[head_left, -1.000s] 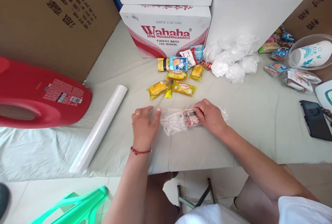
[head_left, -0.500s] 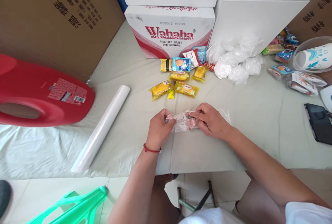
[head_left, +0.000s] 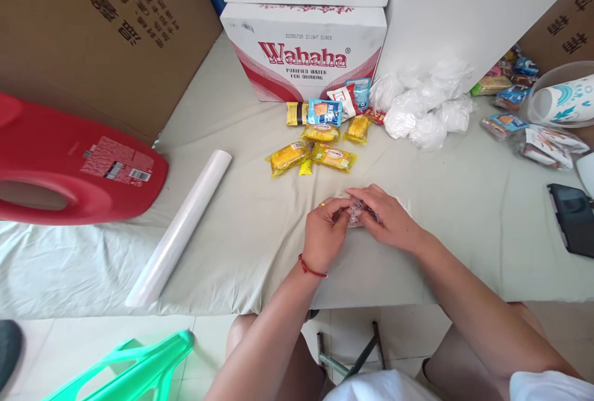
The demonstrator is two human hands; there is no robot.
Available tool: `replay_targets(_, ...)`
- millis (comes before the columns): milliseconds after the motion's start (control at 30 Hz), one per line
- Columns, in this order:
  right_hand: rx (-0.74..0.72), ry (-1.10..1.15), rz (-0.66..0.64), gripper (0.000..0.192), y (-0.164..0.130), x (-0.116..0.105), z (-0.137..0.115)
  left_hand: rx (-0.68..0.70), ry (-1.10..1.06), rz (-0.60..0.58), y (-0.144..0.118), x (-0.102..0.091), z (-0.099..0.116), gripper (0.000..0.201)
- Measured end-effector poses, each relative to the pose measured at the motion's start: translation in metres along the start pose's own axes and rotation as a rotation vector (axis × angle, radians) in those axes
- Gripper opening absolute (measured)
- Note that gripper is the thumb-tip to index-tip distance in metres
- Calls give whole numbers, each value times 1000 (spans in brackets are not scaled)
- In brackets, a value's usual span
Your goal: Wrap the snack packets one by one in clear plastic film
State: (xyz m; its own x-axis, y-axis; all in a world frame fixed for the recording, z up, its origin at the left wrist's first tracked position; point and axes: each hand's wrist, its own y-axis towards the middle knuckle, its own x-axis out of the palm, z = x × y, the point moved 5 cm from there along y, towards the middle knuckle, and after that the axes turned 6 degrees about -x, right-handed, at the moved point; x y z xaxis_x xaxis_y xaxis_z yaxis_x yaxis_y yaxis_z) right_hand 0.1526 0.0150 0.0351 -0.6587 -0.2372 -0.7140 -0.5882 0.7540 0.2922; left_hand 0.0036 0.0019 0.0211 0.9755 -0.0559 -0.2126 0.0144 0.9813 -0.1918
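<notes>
My left hand (head_left: pixel 325 231) is closed, pinching a crumpled piece of clear plastic film (head_left: pixel 356 214) near the front of the cloth-covered table. From the other side, my right hand (head_left: pixel 390 218) grips the same film with bent fingers, its tips close to those of the left. Something pinkish shows inside the film, but the fingers hide most of it and its kind cannot be made out. Beyond the hands lie several yellow-wrapped snacks (head_left: pixel 334 157), a blue snack packet (head_left: pixel 325 112) and a red-and-white packet (head_left: pixel 344 99).
A roll of clear film (head_left: pixel 179 231) lies at left, beside a red jug (head_left: pixel 125 159). Behind stands a Wahaha carton (head_left: pixel 306 54). Several film-wrapped bundles (head_left: pixel 427 110), a clear tub (head_left: pixel 536 101) holding a paper cup (head_left: pixel 568 99), and a phone (head_left: pixel 573 218) are at right.
My left hand has moved right toward my right hand. The film, earlier stretched between them, is now gathered into a smaller bunch.
</notes>
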Motion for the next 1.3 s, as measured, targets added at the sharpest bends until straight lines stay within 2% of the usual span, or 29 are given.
replay_targets(100, 25, 61, 10, 49, -5, -9, 2, 48, 109, 75, 3, 6, -3, 21)
replay_targets(167, 27, 27, 41, 45, -9, -16, 4, 45, 199, 177, 4, 4, -4, 25)
replay_targets(267, 90, -146, 97, 51, -23, -28, 17, -16, 358, 293, 5, 0, -4, 54)
replay_targets(300, 142, -199, 94, 58, -30, -30, 25, -42, 413, 282, 6, 0, -4, 56)
replay_targets(367, 265, -244, 43, 73, -43, -33, 41, -75, 498, 220, 6, 4, -5, 42)
replay_targets(433, 351, -225, -28, 75, -54, -32, 53, -75, 529, 189, 4, 8, -3, 31)
replay_targets(533, 324, -167, -49, 62, -60, -36, 51, -56, 422, 158, 0, 12, 3, 29)
replay_targets(600, 237, -159, 39, 53, -58, -44, 38, -74, 280, 112, -1, 13, 4, 28)
replay_targets(633, 183, -166, 93, 54, -57, -48, 30, -93, 210, 104, -1, 12, 4, 26)
replay_targets(700, 70, -197, 155, 71, -56, -48, 13, -133, 79, 121, 1, 7, 1, 26)
replay_targets(767, -30, -254, 153, 91, -57, -37, 1, -156, -69, 129, 4, 4, -5, 29)
replay_targets(800, -66, -290, 153, 94, -57, -30, -3, -166, -154, 114, 6, 4, -8, 32)
replay_targets(867, -108, -343, 192, 75, -59, -18, -7, -177, -308, 83, 10, 5, -12, 37)
replay_targets(933, -93, -331, 269, 40, -60, -14, -8, -183, -383, 75, 11, 3, -13, 42)
replay_targets(967, -60, -285, 310, 25, -61, -17, -6, -191, -395, 69, 12, 2, -13, 43)
replay_targets(1033, 73, -105, 407, 10, -63, -28, 2, -224, -389, 32, 12, -2, -11, 46)
replay_targets(1133, 390, 254, 549, 8, -72, -43, 24, -262, -373, -60, 9, -8, -5, 50)
replay_targets(1167, 490, 349, 542, 12, -75, -43, 31, -258, -370, -90, 8, -11, -3, 50)
replay_targets(1233, 619, 447, 437, 19, -78, -40, 41, -241, -368, -146, 5, -15, 2, 51)
replay_targets(1300, 608, 386, 381, 23, -77, -42, 44, -228, -366, -191, 3, -18, 4, 50)
